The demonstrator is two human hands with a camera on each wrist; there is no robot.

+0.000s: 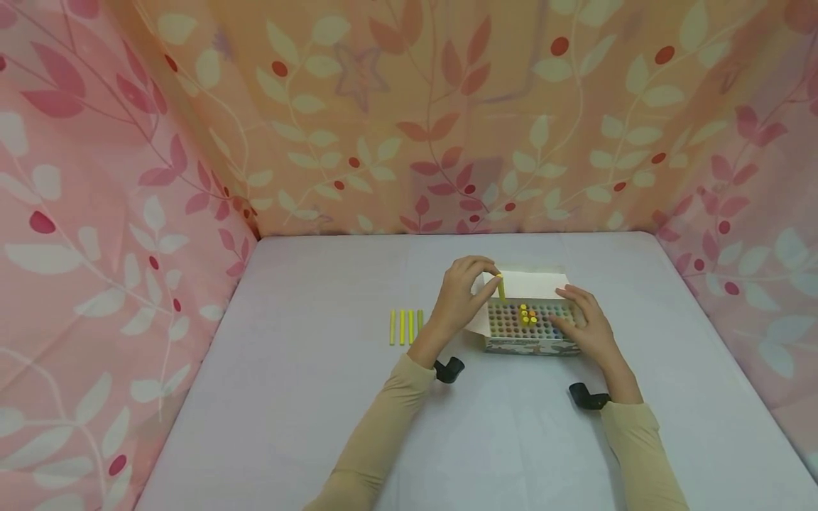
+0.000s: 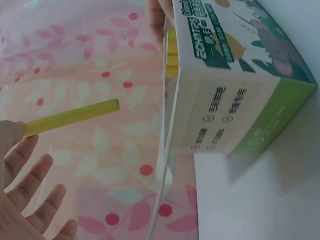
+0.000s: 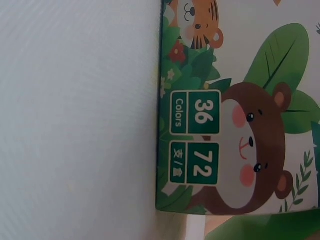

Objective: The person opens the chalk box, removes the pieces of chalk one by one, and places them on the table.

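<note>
In the head view, my left hand (image 1: 461, 289) pinches a yellow crayon (image 1: 501, 287) between thumb and fingertips above the back left of an open box (image 1: 530, 346). The crayon (image 2: 75, 117) points toward the box in the left wrist view, the other fingers loosely spread. Inside the box, rows of holes show many colours, and several yellow and orange crayon ends (image 1: 525, 320) stand up near the middle. My right hand (image 1: 591, 328) rests over the box's right side, fingers spread and thumb reaching over the holes. The right wrist view shows only the box's printed front (image 3: 245, 145).
Several yellow and greenish crayons (image 1: 402, 328) lie side by side on the white table (image 1: 307, 397), left of my left wrist. The white lid flap (image 1: 533, 285) stands raised behind the box. Floral cloth (image 1: 409, 142) hangs around the table's back and sides.
</note>
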